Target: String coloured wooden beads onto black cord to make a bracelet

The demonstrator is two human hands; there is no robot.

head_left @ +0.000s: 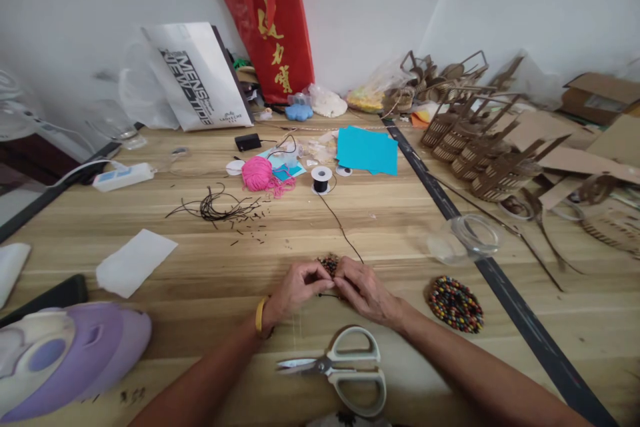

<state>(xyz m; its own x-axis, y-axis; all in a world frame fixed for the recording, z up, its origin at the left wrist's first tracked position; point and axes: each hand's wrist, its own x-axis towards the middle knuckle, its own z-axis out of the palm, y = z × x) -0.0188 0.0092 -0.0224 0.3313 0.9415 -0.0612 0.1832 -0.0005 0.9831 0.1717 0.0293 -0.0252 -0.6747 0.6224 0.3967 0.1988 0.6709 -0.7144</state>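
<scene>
At the table's middle, my left hand [300, 288] and my right hand [364, 288] meet with pinched fingertips. Both are closed on thin black cord [327, 294], whose short end shows below the fingers. A small multicoloured beaded piece [329, 263] sits against the fingertips, partly hidden by them. A longer black thread [343, 230] runs from a white spool [321, 180] towards my right hand. White-handled scissors [357, 370] lie near me, blades pointing left. Right of my right hand rests a round coil of coloured wooden beads [456, 305].
Cut black cords [213, 207] and pink yarn [257, 173] lie beyond my left hand; blue sheets [367, 150] lie at the back. A purple-and-white appliance [85, 353] stands front left. Clear round containers [465, 238] and small wooden baskets [505, 170] are at right.
</scene>
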